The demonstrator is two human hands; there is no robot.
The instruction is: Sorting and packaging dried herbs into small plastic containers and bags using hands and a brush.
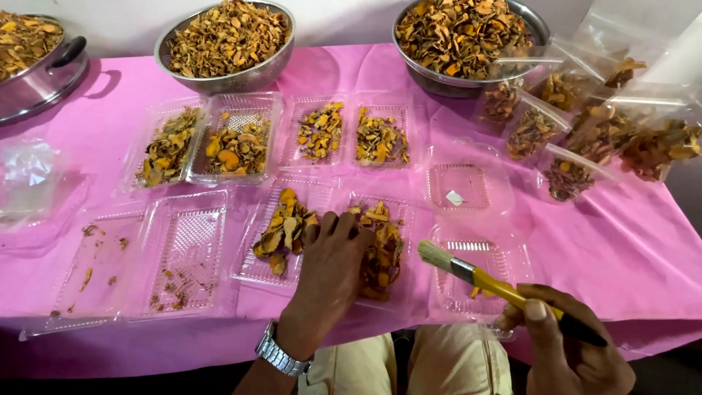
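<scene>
Head view: left hand (330,262) laid flat on dried slices (380,249) in clear tray (257,269); brush (479,279) gripped by right hand (567,344), bristles pointed left towards slices

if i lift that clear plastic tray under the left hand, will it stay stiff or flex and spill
The clear tray looks thin, so it would probably flex. The dried orange-brown slices are heaped loosely and may slide off. It likely weighs little; the left hand pressing down probably steadies it.

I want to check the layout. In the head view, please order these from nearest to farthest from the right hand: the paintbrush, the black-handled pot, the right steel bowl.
1. paintbrush, held in the right hand.
2. right steel bowl, far edge, right.
3. black-handled pot, far left corner.
</scene>
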